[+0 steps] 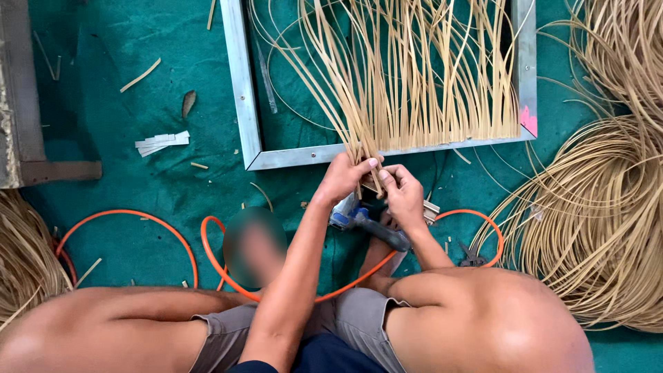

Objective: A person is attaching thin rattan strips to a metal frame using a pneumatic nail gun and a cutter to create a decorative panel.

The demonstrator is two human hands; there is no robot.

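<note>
Both hands, left hand (343, 178) and right hand (402, 193), pinching rattan strips (364, 148) at metal frame (243, 90) edge, frame centre. Risk: strips slipping loose, splaying; pneumatic stapler (366, 224) beneath could snag orange hose (214, 252).

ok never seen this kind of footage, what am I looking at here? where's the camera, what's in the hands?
There is no machine: a person works with two bare hands. The one picture comes from a camera on the person's head, looking down past the knees at a green floor mat.

The left hand and right hand meet at the lower edge of a metal frame lying flat. Both pinch the gathered ends of the cane strips that fan out across the frame.

Under the hands lies a blue tool joined to an orange hose that loops over the mat. Cane coils lie at the right, more cane at the left, small pliers near the right knee, and offcuts about.
</note>
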